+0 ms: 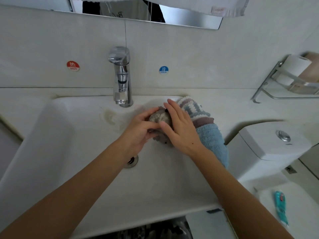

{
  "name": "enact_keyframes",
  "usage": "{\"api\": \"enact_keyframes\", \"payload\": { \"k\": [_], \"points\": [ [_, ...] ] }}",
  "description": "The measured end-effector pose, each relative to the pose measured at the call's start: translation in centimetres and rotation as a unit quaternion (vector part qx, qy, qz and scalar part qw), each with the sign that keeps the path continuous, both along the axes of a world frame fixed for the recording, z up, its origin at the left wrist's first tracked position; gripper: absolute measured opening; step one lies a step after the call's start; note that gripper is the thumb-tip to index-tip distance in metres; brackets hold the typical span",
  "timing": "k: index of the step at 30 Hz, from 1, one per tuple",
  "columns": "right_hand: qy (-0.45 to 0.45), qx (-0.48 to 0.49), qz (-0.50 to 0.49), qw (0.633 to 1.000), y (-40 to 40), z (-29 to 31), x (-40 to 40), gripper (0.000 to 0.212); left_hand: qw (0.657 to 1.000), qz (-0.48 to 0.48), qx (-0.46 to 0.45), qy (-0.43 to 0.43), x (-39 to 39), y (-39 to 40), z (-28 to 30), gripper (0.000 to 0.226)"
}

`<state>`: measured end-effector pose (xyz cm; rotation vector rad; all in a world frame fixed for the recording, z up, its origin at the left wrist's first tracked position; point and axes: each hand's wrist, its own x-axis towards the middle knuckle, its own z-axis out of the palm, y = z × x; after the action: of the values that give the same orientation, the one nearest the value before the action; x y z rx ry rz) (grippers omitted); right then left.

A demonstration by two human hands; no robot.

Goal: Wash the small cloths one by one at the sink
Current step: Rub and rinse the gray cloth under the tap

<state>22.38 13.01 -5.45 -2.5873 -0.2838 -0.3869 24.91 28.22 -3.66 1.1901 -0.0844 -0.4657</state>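
White sink (51, 128) before me, stained near the tap base. 1 chrome tap (121, 78) stands at its back edge. Drain (133, 161) sits in the basin floor. A pile of small cloths (207, 128) lies on the right rim, the blue one draping over it. On the bench (302, 195) to the right lies 1 teal tube (281, 207).

The scene is lit softly and evenly, rather dimly, with a cool grey-white cast. Faint shadows are cast beneath the forearms onto the sink (51, 135) basin. Bright glare is seen on the chrome tap (121, 75) and on the mirror edge (189, 19) at the upper right of the frame. Strong wide-angle distortion is shown: straight lines are bowed toward the edges. Slight softness is noted throughout, and the shelf (284, 80) at the right edge is smeared by blur.
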Motion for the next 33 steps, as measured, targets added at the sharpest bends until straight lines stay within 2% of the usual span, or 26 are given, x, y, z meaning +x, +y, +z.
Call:
{"api": "enact_keyframes", "payload": {
  "k": [6, 11, 13, 16, 20, 23, 25, 27, 29, 30, 33],
  "points": [
    [-0.026, 0.007, 0.005, 1.000, -0.2, 0.7, -0.6, 0.089, 0.997, -0.058, 0.050, -0.028, -0.6, 3.2, 1.0, 0.058],
    [-0.206, 0.011, 0.035, 0.978, 1.4, 2.6, -0.8, 0.052, 0.995, -0.070, 0.057, -0.034, -0.2, 6.4, 1.2, 0.060],
    [-0.220, 0.031, 0.064, 0.973, 2.6, 3.4, -0.6, 0.041, 0.996, -0.060, 0.056, -0.041, 0.2, 7.4, 1.3, 0.060],
    [-0.138, 0.087, 0.089, 0.983, 4.9, 3.7, -0.1, 0.042, 0.998, -0.026, 0.035, -0.046, 0.7, 8.7, 1.2, 0.060],
    [0.039, 0.164, 0.097, 0.981, 7.0, 2.4, 0.7, 0.063, 0.997, 0.001, 0.037, -0.061, 1.1, 10.1, 0.7, 0.059],
    [0.185, 0.218, 0.082, 0.955, 7.6, 1.0, 1.3, 0.076, 0.997, 0.005, 0.039, -0.059, 1.1, 10.5, 0.6, 0.060],
    [0.239, 0.282, 0.067, 0.927, 7.6, 0.2, 1.7, 0.084, 0.997, 0.005, 0.045, -0.061, 1.2, 10.5, 0.6, 0.060],
    [0.259, 0.334, 0.052, 0.905, 7.2, -0.1, 2.1, 0.075, 0.996, 0.006, 0.060, -0.070, 1.4, 10.6, 0.6, 0.060],
    [0.257, 0.348, 0.055, 0.900, 6.9, -0.2, 2.2, 0.041, 0.992, 0.003, 0.088, -0.091, 1.5, 10.7, 0.6, 0.061],
    [0.255, 0.351, 0.055, 0.899, 6.8, -0.2, 2.2, 0.031, 0.989, 0.001, 0.103, -0.103, 1.6, 10.8, 0.7, 0.061],
    [0.256, 0.360, 0.042, 0.896, 6.7, -0.3, 2.2, 0.030, 0.981, 0.000, 0.140, -0.132, 1.6, 10.9, 0.8, 0.062]
  ]
}}
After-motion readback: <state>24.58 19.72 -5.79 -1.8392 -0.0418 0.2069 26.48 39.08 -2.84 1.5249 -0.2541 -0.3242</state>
